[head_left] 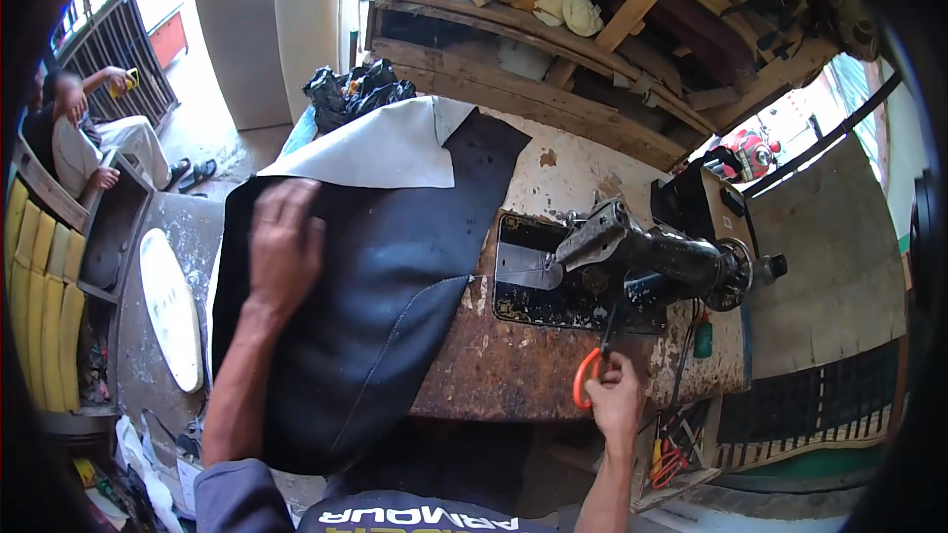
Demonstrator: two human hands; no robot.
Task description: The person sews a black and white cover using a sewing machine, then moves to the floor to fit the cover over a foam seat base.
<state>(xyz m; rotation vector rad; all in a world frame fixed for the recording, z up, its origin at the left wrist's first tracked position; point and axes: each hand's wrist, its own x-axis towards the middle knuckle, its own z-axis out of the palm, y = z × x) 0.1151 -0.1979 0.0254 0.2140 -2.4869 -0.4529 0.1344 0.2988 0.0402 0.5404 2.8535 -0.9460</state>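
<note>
A large sheet of black leather (pixel 360 316) with stitched lines lies over the worn table, its far part folded to show a pale underside (pixel 355 153). On the sheet's left part, just below that fold, my left hand (pixel 286 242) rests with loosely bent fingers and holds nothing visible. My right hand (pixel 612 395) grips orange-handled scissors (pixel 586 370) at the table's front edge, blades pointing away from me. Just beyond them stands an old black sewing machine (pixel 667 281) on its plate, to the right of the leather.
A dark green bottle (pixel 703 336) sits right of the machine. Crumpled black plastic (pixel 355 89) lies behind the leather. Wooden shelves (pixel 642 30) overhang the back. A seated person (pixel 109 138) is at the upper left, above stacked yellow pieces (pixel 39 306) and a white oblong piece (pixel 168 306).
</note>
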